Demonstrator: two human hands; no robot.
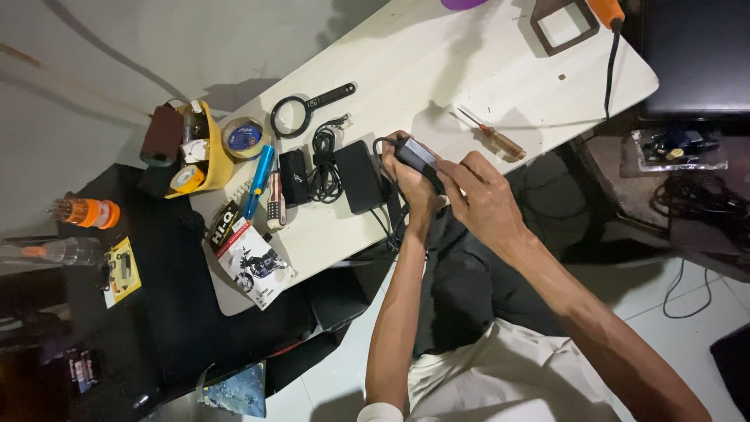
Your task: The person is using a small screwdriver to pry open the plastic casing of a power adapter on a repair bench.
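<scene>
Fingers: both hands' fingers clamped on a small dark adapter block (415, 153), held just above the pale surface (484, 70).
Left hand (410, 184): grips the block from below.
Right hand (483, 191): pinches its near end.
Progress: block seems closed, work looks early.
Untouched: screwdriver (494, 136), magnifier (306, 107), black box (358, 176) beside it.

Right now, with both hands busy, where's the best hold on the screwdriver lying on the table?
Take the screwdriver by its amber handle, the thick end pointing toward the table's near edge. Probably come from above, fingers across the handle: it lies flat on the white table, bare surface on both sides, and the thin shaft offers little to hold.
</scene>
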